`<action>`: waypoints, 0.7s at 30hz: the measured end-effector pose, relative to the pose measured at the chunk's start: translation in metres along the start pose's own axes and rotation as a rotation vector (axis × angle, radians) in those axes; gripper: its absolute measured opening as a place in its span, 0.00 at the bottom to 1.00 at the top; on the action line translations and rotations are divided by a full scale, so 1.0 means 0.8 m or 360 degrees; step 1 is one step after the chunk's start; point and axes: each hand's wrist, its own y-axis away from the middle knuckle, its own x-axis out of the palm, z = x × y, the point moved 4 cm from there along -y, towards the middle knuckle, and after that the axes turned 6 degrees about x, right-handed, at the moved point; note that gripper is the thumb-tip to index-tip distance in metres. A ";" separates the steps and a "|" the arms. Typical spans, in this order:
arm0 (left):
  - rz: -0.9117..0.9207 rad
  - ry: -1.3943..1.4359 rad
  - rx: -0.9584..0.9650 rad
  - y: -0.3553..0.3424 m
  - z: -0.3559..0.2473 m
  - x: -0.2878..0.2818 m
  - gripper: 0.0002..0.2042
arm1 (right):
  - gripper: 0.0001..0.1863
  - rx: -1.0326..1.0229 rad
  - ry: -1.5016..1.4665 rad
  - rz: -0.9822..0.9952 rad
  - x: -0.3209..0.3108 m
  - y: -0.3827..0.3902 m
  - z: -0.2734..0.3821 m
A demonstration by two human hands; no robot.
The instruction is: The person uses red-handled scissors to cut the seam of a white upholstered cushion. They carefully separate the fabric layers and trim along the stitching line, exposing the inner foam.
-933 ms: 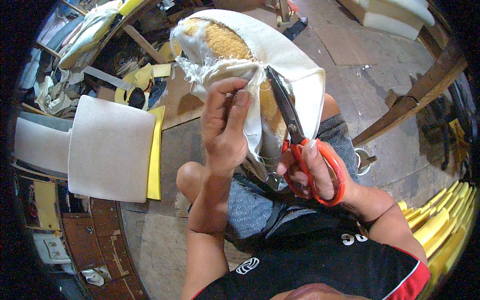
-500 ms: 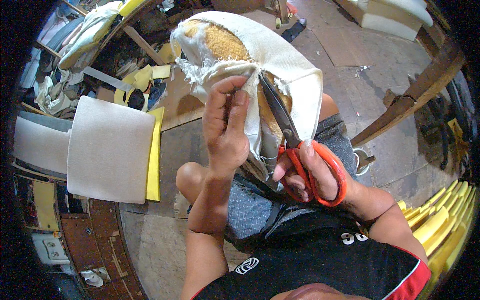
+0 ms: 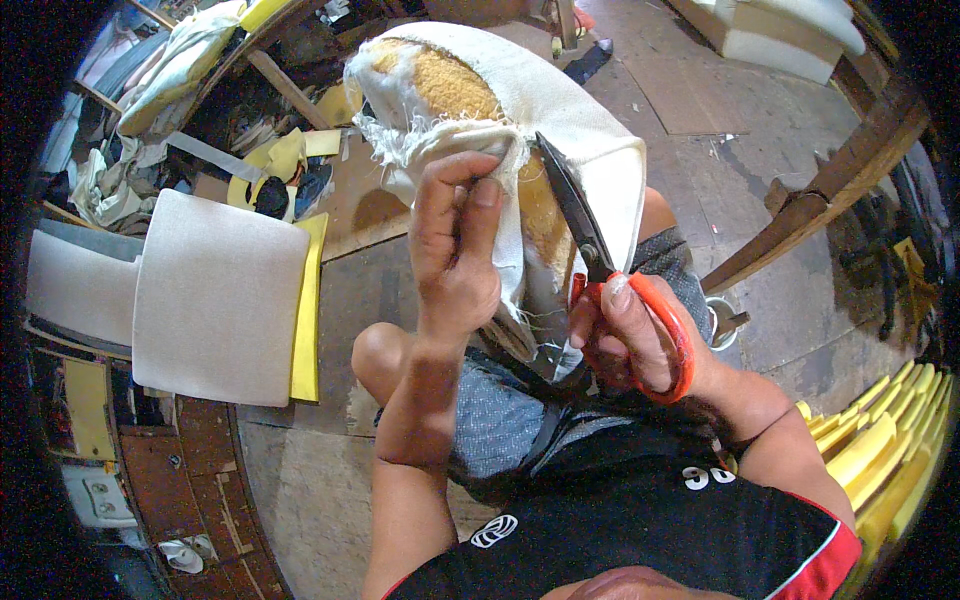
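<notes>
A cushion with a white fabric cover [image 3: 570, 90] rests against my lap. Its cover is parted, and yellow-brown padding [image 3: 448, 84] shows in the gap, with frayed threads along the left edge. My left hand [image 3: 455, 240] pinches the cover's edge between thumb and fingers near the middle of the opening. In my right hand [image 3: 640, 345] is a pair of scissors [image 3: 572, 205] with red handles and dark blades. The blades look closed together, their tips just right of the pinched fabric, lying over the opening's right flap.
At left stand a pale grey padded panel [image 3: 220, 300] and a yellow foam sheet [image 3: 309, 310]. Fabric scraps [image 3: 120, 185] pile up at the upper left. A wooden beam [image 3: 820, 200] slants at right, beside a white bucket [image 3: 724, 322]. Yellow foam strips [image 3: 880, 440] stack at lower right.
The scissors have shifted slightly right, their tips coming away from the pinched fabric, and the handles have closed up. My left hand still pinches the cover, nearly in place.
</notes>
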 end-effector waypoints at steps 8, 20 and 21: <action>0.0186 -0.0664 0.0173 -0.004 -0.028 0.002 0.13 | 0.36 0.0057 0.0196 0.0100 -0.012 0.007 0.022; 0.0111 -0.0863 0.0631 -0.002 -0.021 0.005 0.17 | 0.36 0.0055 0.0606 0.0147 -0.028 0.010 0.047; 0.0104 -0.0877 0.0564 0.000 -0.020 0.007 0.16 | 0.34 0.0054 0.0636 0.0154 -0.031 0.010 0.049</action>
